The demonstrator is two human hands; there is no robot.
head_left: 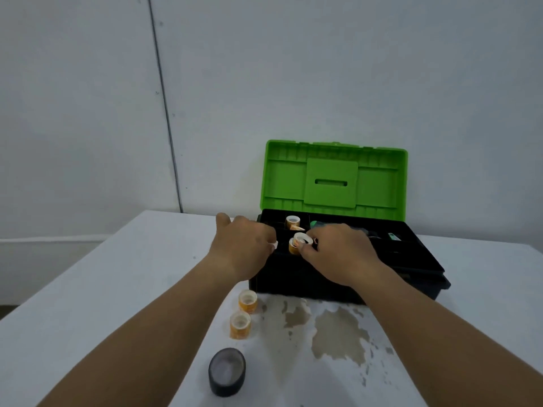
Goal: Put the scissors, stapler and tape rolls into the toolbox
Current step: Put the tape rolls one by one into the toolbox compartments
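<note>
Head view: my right hand (338,254) pinches a small tape roll (302,238) over the toolbox (346,277) left compartment; left hand (241,248) fingers are curled, holding something white I cannot identify. Roll seems light, stiff; I grip its rim.

A white table (117,289) fills the lower half of the frame, its top worn through in brownish patches (338,333) at lower centre. The open toolbox (293,280), black with a green lid raised, stands at the table's far edge, right of centre. Just in front of its left corner stand two small orange tape rolls (247,301) (240,324), close together, and nearer the bottom edge a wider black tape roll (226,372) stands alone.
</note>
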